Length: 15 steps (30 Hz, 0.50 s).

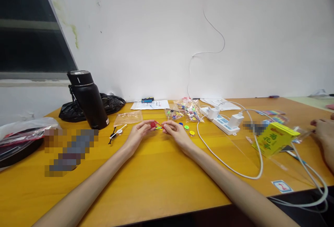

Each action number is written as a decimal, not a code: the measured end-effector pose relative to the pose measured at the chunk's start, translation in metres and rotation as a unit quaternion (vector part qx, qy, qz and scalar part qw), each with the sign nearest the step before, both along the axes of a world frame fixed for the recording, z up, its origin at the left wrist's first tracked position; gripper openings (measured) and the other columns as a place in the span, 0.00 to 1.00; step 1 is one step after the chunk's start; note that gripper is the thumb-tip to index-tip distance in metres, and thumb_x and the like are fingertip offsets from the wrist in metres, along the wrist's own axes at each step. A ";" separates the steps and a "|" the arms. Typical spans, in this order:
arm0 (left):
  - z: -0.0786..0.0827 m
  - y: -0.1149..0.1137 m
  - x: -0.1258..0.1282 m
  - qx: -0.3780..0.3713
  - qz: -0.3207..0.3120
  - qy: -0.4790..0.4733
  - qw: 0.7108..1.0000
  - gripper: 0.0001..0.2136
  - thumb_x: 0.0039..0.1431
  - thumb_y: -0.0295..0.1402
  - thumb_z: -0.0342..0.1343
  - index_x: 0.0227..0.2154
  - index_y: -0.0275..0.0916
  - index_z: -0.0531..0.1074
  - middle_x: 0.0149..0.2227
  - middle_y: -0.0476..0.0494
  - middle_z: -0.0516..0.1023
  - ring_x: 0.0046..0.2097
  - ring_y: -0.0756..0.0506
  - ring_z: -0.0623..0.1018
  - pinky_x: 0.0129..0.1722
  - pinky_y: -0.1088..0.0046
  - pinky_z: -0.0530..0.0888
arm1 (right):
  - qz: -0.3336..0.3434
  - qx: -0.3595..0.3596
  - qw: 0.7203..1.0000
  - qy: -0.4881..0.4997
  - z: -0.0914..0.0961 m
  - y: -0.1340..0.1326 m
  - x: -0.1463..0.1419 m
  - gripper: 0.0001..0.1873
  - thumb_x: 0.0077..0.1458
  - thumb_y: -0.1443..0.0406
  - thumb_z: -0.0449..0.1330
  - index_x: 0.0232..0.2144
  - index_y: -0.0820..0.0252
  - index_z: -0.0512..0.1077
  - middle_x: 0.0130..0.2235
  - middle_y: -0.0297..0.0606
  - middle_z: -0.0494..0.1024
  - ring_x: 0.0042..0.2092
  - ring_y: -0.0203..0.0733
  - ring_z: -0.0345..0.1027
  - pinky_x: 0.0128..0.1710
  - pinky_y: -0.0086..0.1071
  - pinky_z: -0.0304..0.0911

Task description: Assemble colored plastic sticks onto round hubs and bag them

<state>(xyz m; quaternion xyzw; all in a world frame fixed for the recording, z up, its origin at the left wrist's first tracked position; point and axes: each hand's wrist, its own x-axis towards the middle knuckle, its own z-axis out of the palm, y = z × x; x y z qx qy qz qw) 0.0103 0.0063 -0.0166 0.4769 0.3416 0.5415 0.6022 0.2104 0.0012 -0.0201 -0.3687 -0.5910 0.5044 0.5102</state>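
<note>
Above the middle of the table, my left hand point(138, 135) pinches a small red plastic piece point(153, 124) with a rounded end. My right hand point(179, 135) is closed on the red plastic too, at a thin part beside the left fingertips; whether it is one piece or two I cannot tell. Yellow and green bits point(159, 128) show between the hands. Just right of my right hand lie a green disc point(186, 127), a yellow disc point(192, 133) and a partly hidden blue disc point(181, 124). Left of my left hand are a white stick-and-disc piece point(119, 131) and a black one point(111, 140).
Behind the hands lie clear bags of coloured parts point(191, 110), an empty clear bag point(127, 117) and a screwdriver point(147, 100). A black bottle point(87, 102) stands left. Rightward are a power strip point(224, 124), looping white cables point(229, 167), a yellow box point(275, 138) and another person's hand point(325, 133).
</note>
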 end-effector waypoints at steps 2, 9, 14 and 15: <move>-0.001 -0.001 0.001 0.015 -0.016 0.018 1.000 0.15 0.52 0.35 0.65 0.43 0.36 0.80 0.50 0.38 0.82 0.52 0.40 0.81 0.62 0.61 0.70 | 0.000 -0.006 1.000 0.009 0.001 -0.001 0.000 0.22 0.52 0.49 0.68 0.42 0.58 0.76 0.38 0.37 0.81 0.42 0.40 0.75 0.49 0.35 0.67; -0.001 -0.005 0.003 0.051 -0.044 0.063 0.996 0.17 0.54 0.36 0.63 0.47 0.38 0.79 0.53 0.37 0.81 0.55 0.39 0.79 0.61 0.58 0.70 | 0.020 -0.011 0.999 -0.026 0.001 -0.007 -0.001 0.22 0.50 0.55 0.70 0.45 0.60 0.77 0.42 0.43 0.84 0.43 0.43 0.77 0.49 0.37 0.68; 0.000 -0.007 0.004 0.067 -0.051 0.076 0.994 0.19 0.54 0.38 0.65 0.48 0.37 0.78 0.54 0.36 0.80 0.57 0.37 0.77 0.62 0.58 0.69 | 0.005 -0.007 0.999 -0.039 0.000 -0.006 0.000 0.21 0.48 0.54 0.71 0.40 0.61 0.78 0.39 0.42 0.84 0.37 0.41 0.77 0.43 0.37 0.69; 0.001 -0.008 0.004 0.067 -0.053 0.080 0.993 0.19 0.53 0.38 0.65 0.48 0.37 0.78 0.54 0.36 0.80 0.58 0.37 0.77 0.62 0.58 0.69 | 0.004 -0.002 0.999 -0.041 0.000 -0.006 0.000 0.21 0.48 0.54 0.71 0.40 0.61 0.78 0.38 0.42 0.84 0.37 0.42 0.77 0.43 0.37 0.70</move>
